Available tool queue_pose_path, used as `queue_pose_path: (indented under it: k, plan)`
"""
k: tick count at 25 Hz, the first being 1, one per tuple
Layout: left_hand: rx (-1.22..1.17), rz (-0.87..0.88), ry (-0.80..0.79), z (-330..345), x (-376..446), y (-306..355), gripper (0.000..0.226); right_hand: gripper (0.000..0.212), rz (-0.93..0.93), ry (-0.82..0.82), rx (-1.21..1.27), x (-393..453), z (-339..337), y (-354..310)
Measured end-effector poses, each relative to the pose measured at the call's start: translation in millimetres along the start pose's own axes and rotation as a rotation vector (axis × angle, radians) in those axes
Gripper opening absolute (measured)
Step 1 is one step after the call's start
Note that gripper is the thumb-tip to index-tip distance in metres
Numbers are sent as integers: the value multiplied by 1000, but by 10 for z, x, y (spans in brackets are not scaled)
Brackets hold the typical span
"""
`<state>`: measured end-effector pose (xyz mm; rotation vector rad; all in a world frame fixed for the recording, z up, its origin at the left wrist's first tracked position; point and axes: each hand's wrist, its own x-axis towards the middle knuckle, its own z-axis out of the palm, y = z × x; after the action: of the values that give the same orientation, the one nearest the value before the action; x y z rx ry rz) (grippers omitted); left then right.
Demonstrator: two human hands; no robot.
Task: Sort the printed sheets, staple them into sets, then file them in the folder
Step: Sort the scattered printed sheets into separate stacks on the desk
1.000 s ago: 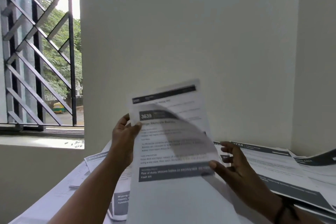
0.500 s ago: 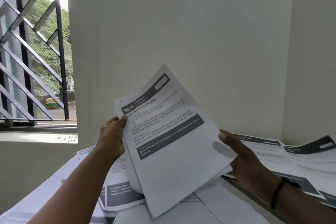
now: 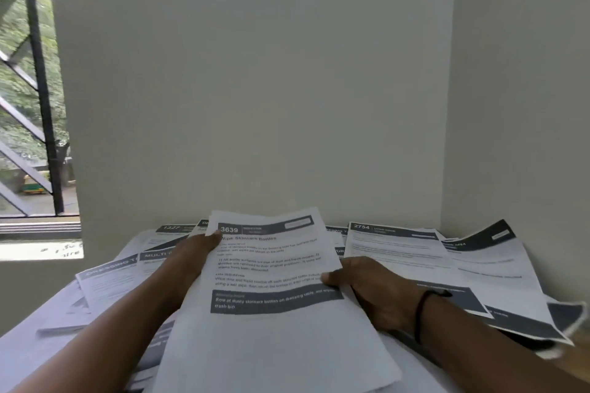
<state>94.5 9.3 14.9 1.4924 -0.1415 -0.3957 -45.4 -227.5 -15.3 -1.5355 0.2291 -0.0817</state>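
Printed sheets [image 3: 399,258] spread in overlapping layers across the whole surface below the wall, headers dark grey, numbers 1327 and 2754 legible at the far edge; white wall [image 3: 255,89] behind, meeting a second wall in a corner at right; barred window [image 3: 28,105] at far left, greenery beyond, sill below

Held set of sheets [image 3: 271,281] at centre, lifted low over the spread, top page headed 3639 and titled "Wipe Skincare Bottles", dark band of text across its middle, lower part blank; edges of several pages visible beneath the top one at its far end

Sheet at far right [image 3: 498,268] angled, its near corner curled up off the pile

Left hand [image 3: 194,252] on the left edge of the held set near the top corner, thumb over the front by the number, fingers hidden behind the paper; grip closed on the paper

Right hand [image 3: 367,290] on the right edge at mid-height, thumb pressed on the front face, fingers curled underneath; likewise clamped on the paper

Black band [image 3: 424,309] around the right wrist
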Motion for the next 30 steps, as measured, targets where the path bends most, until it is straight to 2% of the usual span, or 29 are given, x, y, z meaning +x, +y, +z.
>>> queue_pose_path:
  k: [2,4,5,6,9,11,13,15,20,21,22,23,25,26,28,30]
  plan:
    - [-88,-85,-229,44,-29,-49,31,18,-58,145,-52,52,7,5]
    - [-47,-77,-379,92,-28,-115,36,11,-74,188,-9,27,-30,-40]
    - [1,-50,-387,114,3,-150,39,5,-88,199,-51,-8,-48,-84]
    - [49,-17,-358,128,34,-173,41,15,-126,250,-207,-21,-98,-113]
    - [162,40,-243,119,115,-196,44,41,-182,669,-893,40,-497,-179]
    - [241,48,-193,99,146,-210,42,57,15,876,-1083,31,-848,-192]
    - [310,39,-153,88,168,-229,37,80,290,871,-1144,-12,-1046,-94]
    - [364,27,-121,90,154,-235,32,88,394,833,-1141,-7,-1089,-12]
    - [371,17,-125,79,134,-239,32,88,400,774,-1093,125,-1209,-63]
    - [384,10,-126,69,143,-243,35,85,414,756,-1075,138,-1264,-54]
    - [406,5,-127,56,154,-247,38,72,406,748,-1060,141,-1321,-35]
    - [413,6,-137,53,159,-248,40,52,379,761,-1052,112,-1350,-22]
    - [399,7,-152,57,146,-250,38,14,207,865,-931,50,-1357,-21]
    - [396,9,-154,60,143,-251,36,11,85,926,-805,44,-1361,-39]
    - [395,10,-152,63,147,-253,37,19,-225,1073,-547,4,-1311,-170]
    - [345,0,-162,69,143,-248,38,25,-472,1122,-275,-91,-1132,-362]
